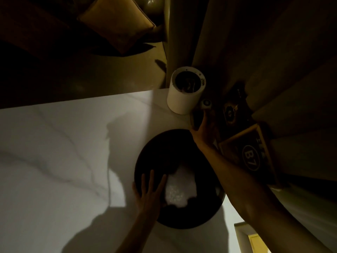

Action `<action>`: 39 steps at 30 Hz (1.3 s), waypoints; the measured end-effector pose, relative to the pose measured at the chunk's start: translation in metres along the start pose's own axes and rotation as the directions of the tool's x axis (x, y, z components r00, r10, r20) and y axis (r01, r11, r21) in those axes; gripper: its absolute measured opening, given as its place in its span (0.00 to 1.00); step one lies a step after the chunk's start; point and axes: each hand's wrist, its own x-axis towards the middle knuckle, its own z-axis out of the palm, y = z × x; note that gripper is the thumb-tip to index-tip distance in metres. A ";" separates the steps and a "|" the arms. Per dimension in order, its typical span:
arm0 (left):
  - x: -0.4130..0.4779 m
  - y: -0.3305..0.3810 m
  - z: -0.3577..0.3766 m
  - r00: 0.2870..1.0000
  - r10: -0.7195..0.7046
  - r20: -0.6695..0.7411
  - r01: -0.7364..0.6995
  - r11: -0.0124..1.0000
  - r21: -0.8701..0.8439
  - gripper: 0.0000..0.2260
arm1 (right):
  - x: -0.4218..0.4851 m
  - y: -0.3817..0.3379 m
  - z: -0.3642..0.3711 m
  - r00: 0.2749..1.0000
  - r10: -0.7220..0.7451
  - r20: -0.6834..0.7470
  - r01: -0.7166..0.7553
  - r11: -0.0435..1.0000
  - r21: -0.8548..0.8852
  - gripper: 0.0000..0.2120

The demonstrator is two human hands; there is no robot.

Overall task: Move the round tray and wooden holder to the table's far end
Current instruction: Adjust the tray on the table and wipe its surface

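Note:
The round tray (206, 212) is dark and lies on the white marble table (54, 161), with white paper (179, 189) inside it. My left hand (151, 189) rests on the tray's left rim, thumb outside and fingers spread over the inside. My right hand (205, 128) reaches past the tray's far edge and grips a small dark wooden holder (196, 119) near the table's far right corner. The room is dim and the holder's shape is hard to make out.
A white cylindrical pot (186, 95) stands at the far edge of the table beside the holder. A wooden-framed sign marked B7 (249, 154) leans at the right next to curtains (273, 61). A cushion (116, 24) lies beyond the table.

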 end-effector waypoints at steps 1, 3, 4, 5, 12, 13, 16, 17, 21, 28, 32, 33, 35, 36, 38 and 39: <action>0.000 -0.001 0.004 1.000 -0.002 0.007 0.002 1.000 0.007 0.49 | 0.000 0.000 0.000 1.000 0.005 0.008 -0.005 1.000 -0.005 0.44; 0.002 -0.002 0.008 1.000 -0.008 0.012 0.008 1.000 -0.004 0.50 | 0.001 0.001 0.001 1.000 0.015 0.020 -0.015 1.000 -0.003 0.45; 0.002 -0.002 0.009 1.000 -0.008 0.015 0.008 1.000 -0.006 0.50 | 0.000 0.002 0.001 1.000 0.019 0.023 -0.019 1.000 -0.002 0.45; 0.002 -0.002 0.010 1.000 -0.004 0.018 0.004 1.000 -0.008 0.50 | 0.000 0.003 0.001 0.999 0.022 0.030 -0.022 1.000 -0.001 0.45; -0.013 0.003 0.004 0.999 -0.005 -0.043 0.001 0.995 -0.103 0.45 | -0.050 -0.007 -0.037 0.995 -0.046 0.092 0.043 0.998 0.036 0.45; -0.017 0.003 0.006 0.998 -0.046 -0.039 0.039 0.987 -0.158 0.43 | -0.077 0.002 -0.043 0.995 -0.019 0.097 0.013 0.998 0.057 0.41; -0.037 0.004 0.016 0.982 -0.178 -0.059 0.137 0.896 -0.422 0.41 | -0.168 0.050 -0.055 0.983 0.166 -0.083 -0.159 0.984 0.085 0.23; -0.042 0.004 0.017 0.975 -0.211 -0.064 0.147 0.838 -0.526 0.42 | -0.195 0.069 -0.054 0.962 0.232 -0.141 -0.220 0.971 0.098 0.19; -0.043 -0.001 0.024 0.960 -0.268 -0.082 0.153 0.749 -0.644 0.44 | -0.250 0.101 -0.044 0.783 0.611 0.117 -0.610 0.717 0.337 0.20; -0.046 -0.009 0.023 0.972 -0.232 -0.022 0.168 0.763 -0.625 0.47 | -0.263 0.102 -0.044 0.792 0.603 0.092 -0.587 0.712 0.385 0.12; -0.054 -0.012 0.010 0.985 -0.154 -0.082 0.081 0.821 -0.565 0.48 | -0.264 0.097 -0.045 0.808 0.577 0.117 -0.582 0.750 0.315 0.14; -0.057 -0.014 0.003 0.990 -0.120 -0.071 0.064 0.845 -0.530 0.48 | -0.265 0.094 -0.046 0.811 0.570 0.129 -0.582 0.768 0.267 0.12; -0.061 -0.021 -0.018 0.998 -0.051 -0.021 0.036 0.900 -0.434 0.49 | -0.268 0.085 -0.055 0.819 0.536 0.204 -0.553 0.833 0.034 0.15; -0.065 -0.025 -0.026 0.999 -0.031 0.007 0.032 0.924 -0.380 0.47 | -0.269 0.081 -0.060 0.813 0.520 0.261 -0.514 0.852 -0.096 0.22; -0.076 -0.027 -0.046 0.996 -0.056 0.070 0.068 0.979 -0.193 0.41 | -0.275 0.072 -0.066 0.800 0.490 0.346 -0.389 0.863 -0.321 0.32; -0.081 -0.026 -0.054 0.994 -0.082 0.075 0.089 0.991 -0.098 0.36 | -0.276 0.066 -0.070 0.804 0.477 0.356 -0.337 0.858 -0.388 0.35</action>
